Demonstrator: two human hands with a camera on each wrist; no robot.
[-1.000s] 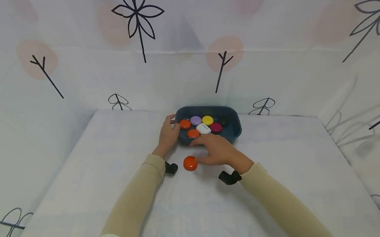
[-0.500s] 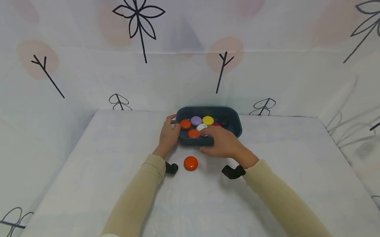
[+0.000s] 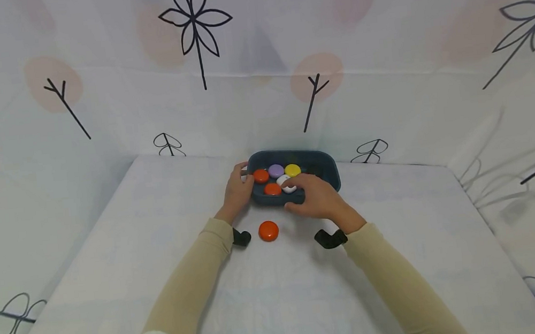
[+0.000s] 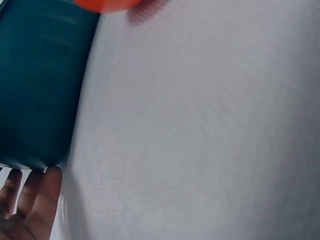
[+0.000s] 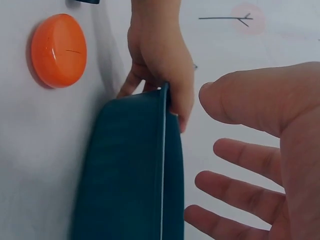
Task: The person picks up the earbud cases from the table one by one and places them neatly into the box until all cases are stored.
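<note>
A dark teal tray (image 3: 271, 201) sits near the back edge of the table. My left hand (image 3: 237, 192) grips its left end, the thumb over the rim and the fingers outside, as the right wrist view shows. Over the tray's front rim hovers my right hand (image 3: 317, 197), fingers spread and slightly bent, with nothing seen between them. Its fingertips are nearest a white rounded piece (image 3: 290, 189) inside; whether they touch it I cannot tell. A glossy orange round piece (image 3: 269, 231) lies on the table in front of the tray.
Also in the tray are two orange pieces (image 3: 272, 189), a lilac one (image 3: 276, 171) and a yellow one (image 3: 292, 170). My right hand hides part of the tray's right side. A patterned cloth wall (image 3: 262, 108) stands right behind the tray.
My right hand has moved from beside the orange piece on the table, up and rightward to above the tray's front rim. The left hand, tray and orange piece have stayed put.
</note>
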